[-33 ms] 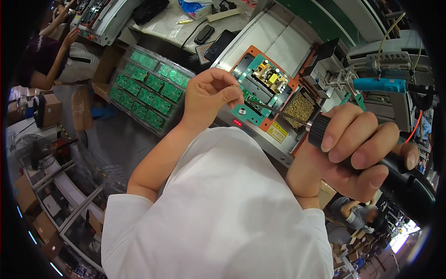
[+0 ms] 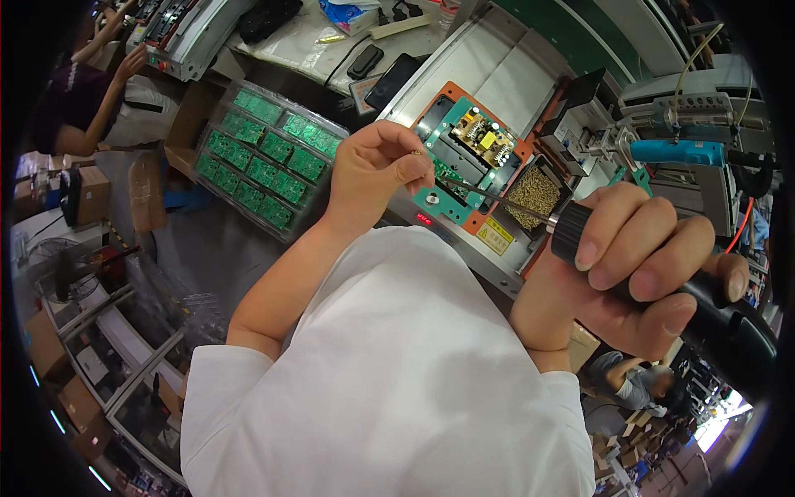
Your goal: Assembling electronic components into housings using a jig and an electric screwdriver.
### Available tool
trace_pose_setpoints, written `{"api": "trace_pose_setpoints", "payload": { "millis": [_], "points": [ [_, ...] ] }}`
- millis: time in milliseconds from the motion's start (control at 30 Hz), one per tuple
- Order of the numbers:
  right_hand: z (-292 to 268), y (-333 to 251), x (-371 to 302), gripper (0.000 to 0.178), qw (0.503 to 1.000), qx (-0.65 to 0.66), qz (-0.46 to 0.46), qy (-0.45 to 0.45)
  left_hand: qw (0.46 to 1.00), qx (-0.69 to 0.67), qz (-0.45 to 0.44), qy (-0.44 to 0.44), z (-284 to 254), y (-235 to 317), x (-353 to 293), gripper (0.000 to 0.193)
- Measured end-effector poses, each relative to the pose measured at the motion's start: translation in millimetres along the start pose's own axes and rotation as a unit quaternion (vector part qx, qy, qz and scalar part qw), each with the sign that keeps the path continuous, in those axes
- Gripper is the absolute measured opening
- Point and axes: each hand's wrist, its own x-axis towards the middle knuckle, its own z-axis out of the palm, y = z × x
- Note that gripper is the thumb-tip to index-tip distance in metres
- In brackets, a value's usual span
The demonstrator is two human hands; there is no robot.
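My right hand (image 2: 633, 265) is wrapped round a black electric screwdriver (image 2: 571, 233). Its long thin bit (image 2: 493, 196) points left, the tip close to my left fingers, over the fixture. With thumb and forefinger pinched, my left hand (image 2: 377, 170) holds a tiny brass-coloured screw (image 2: 416, 153). Beyond the bit lies a green and orange fixture (image 2: 451, 207) carrying a circuit board (image 2: 483, 139) with a yellow part on it. Right of the fixture, a tray of small brass screws (image 2: 534, 195) sits beneath the bit. My left fingers hide part of the fixture's near left side.
A clear tray of green circuit boards (image 2: 265, 161) lies to the left. A phone (image 2: 392, 81) and a power strip (image 2: 399, 26) rest on the far bench. At right are a machine with a blue cylinder (image 2: 677, 151) and a red hose. A co-worker (image 2: 79, 108) is at far left.
My right hand and the screwdriver have shifted very slightly to the right. My left hand keeps its place with the screw.
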Motion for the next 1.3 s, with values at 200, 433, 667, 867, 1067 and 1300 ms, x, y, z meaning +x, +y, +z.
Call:
{"api": "trace_pose_setpoints", "payload": {
  "millis": [200, 433, 667, 867, 1067, 1300],
  "points": [
    [-7, 7, 8, 0.031, 0.999, 0.049, 0.015, -0.016, 0.994, -0.079, 0.017, -0.074, -5, -10, -2, 0.019],
    [-11, 20, 9, 0.03, 0.993, 0.098, 0.043, -0.049, 0.989, -0.087, 0.058, -0.106, -9, -10, -5, 0.022],
    [-21, 28, 15, 0.033, 0.99, 0.109, 0.064, -0.063, 0.987, -0.03, 0.042, -0.152, -19, -1, 3, 0.02],
    [-4, 33, 22, 0.046, 0.982, 0.14, 0.106, 0.073, 0.959, 0.193, 0.067, -0.196, -23, 13, 1, 0.016],
    [-12, 53, 13, 0.052, 0.958, 0.066, 0.222, 0.17, 0.978, 0.134, -0.015, -0.158, -37, -18, -24, 0.016],
    [-25, 52, 14, 0.078, 0.945, 0.203, 0.204, 0.154, 0.948, 0.257, -0.051, -0.182, -37, -18, -26, 0.013]
  ]
}}
